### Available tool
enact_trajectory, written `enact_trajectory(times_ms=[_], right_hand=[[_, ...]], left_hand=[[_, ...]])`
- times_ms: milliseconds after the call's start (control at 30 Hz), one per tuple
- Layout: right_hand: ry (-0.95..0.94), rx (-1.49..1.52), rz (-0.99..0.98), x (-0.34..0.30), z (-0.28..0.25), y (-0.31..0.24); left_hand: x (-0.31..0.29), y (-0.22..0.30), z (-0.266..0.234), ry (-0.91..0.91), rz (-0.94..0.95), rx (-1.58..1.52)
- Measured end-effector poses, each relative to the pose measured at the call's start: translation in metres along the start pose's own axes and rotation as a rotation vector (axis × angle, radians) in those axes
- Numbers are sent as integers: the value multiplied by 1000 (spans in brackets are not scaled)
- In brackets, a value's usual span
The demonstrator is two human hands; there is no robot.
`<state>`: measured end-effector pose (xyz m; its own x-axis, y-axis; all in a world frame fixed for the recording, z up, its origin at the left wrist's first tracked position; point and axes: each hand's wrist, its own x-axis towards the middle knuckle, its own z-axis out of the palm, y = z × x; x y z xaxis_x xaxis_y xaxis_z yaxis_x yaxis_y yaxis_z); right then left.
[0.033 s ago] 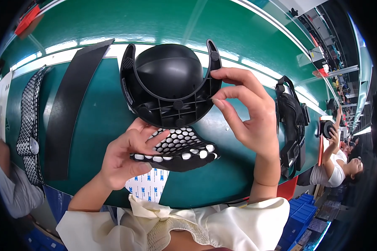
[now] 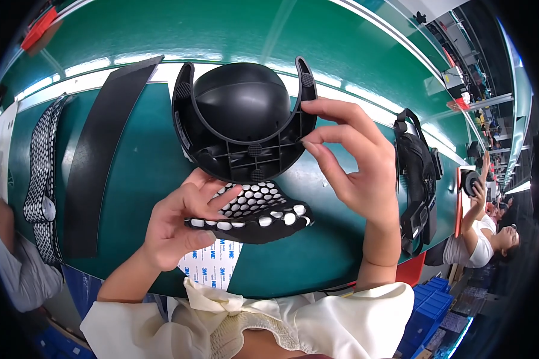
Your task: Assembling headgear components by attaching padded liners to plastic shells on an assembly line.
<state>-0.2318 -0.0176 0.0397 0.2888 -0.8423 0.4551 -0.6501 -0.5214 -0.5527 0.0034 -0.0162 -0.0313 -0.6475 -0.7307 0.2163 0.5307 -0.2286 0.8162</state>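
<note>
A black plastic shell (image 2: 220, 160) with a rounded dome, two upward prongs and a ribbed lower part stands in front of me. Small textured dark pads (image 2: 254, 149) sit on its ribs and prongs. My right hand (image 2: 359, 155) grips its right edge: the index finger lies against the right prong, the thumb and another finger close together at the rim. Whether a small piece is between them is hidden. Below the shell, my left hand (image 2: 182, 224) is closed on a curved black sheet (image 2: 260, 230) covered in white dots.
White printed backing paper (image 2: 212, 266) lies near my chest. To the left are a long black strip (image 2: 96, 161) and a dotted strip (image 2: 39, 173); to the right, black strapped gear (image 2: 416, 179). Other people are at both sides, one holding a round black part (image 2: 468, 183).
The dotted sheet in my left hand has tilted very slightly, its front edge rising a little. My right hand and the shell look still. The person at right has shifted the round part slightly.
</note>
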Motion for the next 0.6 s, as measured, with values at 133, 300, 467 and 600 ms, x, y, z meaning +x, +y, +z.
enact_trajectory(times_ms=[133, 300, 467, 600], right_hand=[[50, -400, -274, -5, 3, -3], [2, -629, -505, -1, 7, -1], [169, -730, -778, -2, 16, 31], [378, -751, -645, -4, 17, 27]], left_hand=[[1, 0, 1, 50, 65, -87], [2, 0, 1, 95, 91, -110], [4, -1, 0, 65, 75, -93], [2, 0, -2, 59, 87, -52]])
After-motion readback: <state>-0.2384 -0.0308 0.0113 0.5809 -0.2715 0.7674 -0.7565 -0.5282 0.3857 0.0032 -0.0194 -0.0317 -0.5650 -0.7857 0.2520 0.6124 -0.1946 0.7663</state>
